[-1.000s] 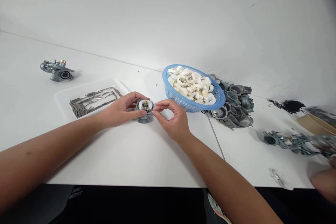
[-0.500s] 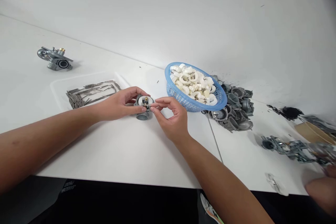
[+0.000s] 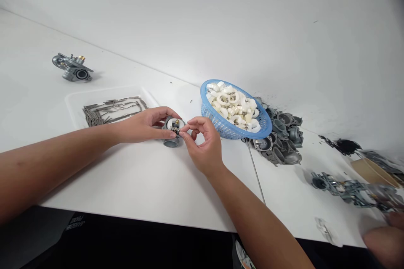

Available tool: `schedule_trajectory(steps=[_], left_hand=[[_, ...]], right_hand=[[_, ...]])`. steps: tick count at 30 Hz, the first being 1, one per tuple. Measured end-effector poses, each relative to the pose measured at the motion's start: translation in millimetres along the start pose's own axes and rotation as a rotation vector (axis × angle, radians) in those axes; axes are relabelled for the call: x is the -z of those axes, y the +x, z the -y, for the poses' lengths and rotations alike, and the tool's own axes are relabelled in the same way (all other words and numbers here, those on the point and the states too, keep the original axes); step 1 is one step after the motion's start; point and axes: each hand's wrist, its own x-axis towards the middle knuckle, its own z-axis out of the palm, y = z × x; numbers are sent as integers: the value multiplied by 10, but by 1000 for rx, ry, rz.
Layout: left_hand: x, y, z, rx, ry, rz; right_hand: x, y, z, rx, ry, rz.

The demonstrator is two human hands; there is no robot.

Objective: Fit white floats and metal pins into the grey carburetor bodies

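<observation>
A grey metal carburetor body [image 3: 171,143] stands on the white table with its open chamber facing up. Inside it sits a white ring-shaped float [image 3: 171,124] around a brass part. My left hand [image 3: 147,125] is closed around the body from the left, thumb at the near side and fingers behind. At the right side of the chamber my right hand [image 3: 204,144] pinches with thumb and forefinger; whatever lies between those fingertips is too small to name. Just behind my left hand is a translucent tray [image 3: 71,100] of thin metal pins [image 3: 94,115].
A blue basket [image 3: 217,119] full of white floats stands right of my hands, against a pile of carburetor bodies [image 3: 285,138]. One assembled carburetor [image 3: 74,68] rests far left. More carburetors [image 3: 341,189], a clear plastic bag [image 3: 328,232] and another person's hand [image 3: 383,239] are at right.
The view has shifted slightly. My right fingertips have moved a little lower along the chamber's right side and are curled more. My left hand keeps its hold on the carburetor body.
</observation>
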Motion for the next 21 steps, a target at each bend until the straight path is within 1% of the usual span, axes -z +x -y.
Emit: schedule_trajectory(steps=[6, 11, 16, 18, 21], left_hand=[[9, -13, 10, 13, -74, -17], [4, -12, -5, 9, -87, -27], [-6, -16, 8, 9, -95, -34], [-8, -19, 22, 11, -74, -45], [-11, -20, 25, 22, -50, -36]], right_hand=[[12, 1, 19, 37, -47, -7], [31, 11, 33, 68, -106, 1], [81, 14, 10, 106, -115, 4], [111, 14, -9, 80, -145, 38], [145, 9, -35, -39, -151, 104]])
